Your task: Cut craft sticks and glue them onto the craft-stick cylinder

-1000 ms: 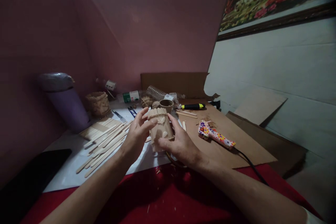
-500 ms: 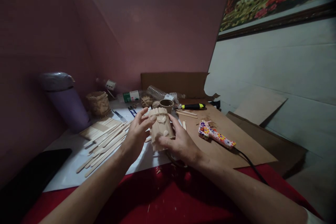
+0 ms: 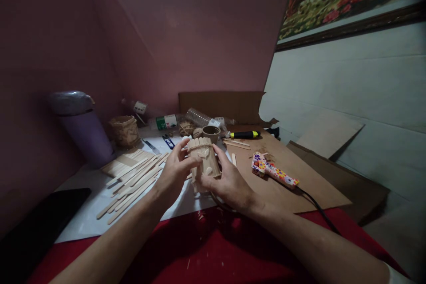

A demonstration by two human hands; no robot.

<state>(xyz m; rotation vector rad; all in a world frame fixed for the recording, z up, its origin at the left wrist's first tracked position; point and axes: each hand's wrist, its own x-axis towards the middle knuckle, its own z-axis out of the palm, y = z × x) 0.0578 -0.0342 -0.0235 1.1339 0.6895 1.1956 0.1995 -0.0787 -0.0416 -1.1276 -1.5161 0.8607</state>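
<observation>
In the middle of the head view is a small craft-stick cup (image 3: 205,156), its wall made of upright wooden sticks. Twine circles it just below the rim, and pale leaf-shaped pieces are stuck on its front. My right hand (image 3: 233,184) wraps round the right side, with the thumb across the lower front. On the other side my left hand (image 3: 175,169) grips it, thumb on the front face and fingers at the upper left edge. The cup's inside and back are hidden from me.
Loose craft sticks (image 3: 135,186) lie to the left on white paper. A flowered glue gun (image 3: 273,171) with a black cord rests on cardboard at right. Behind are a brown pot (image 3: 211,132), a black-and-yellow cutter (image 3: 245,135), plastic bottles (image 3: 199,117) and a purple tumbler (image 3: 86,133).
My left thumb has come down onto the front of the cup. The cup has turned slightly, so its leaf pieces show more plainly. My right hand has hardly moved.
</observation>
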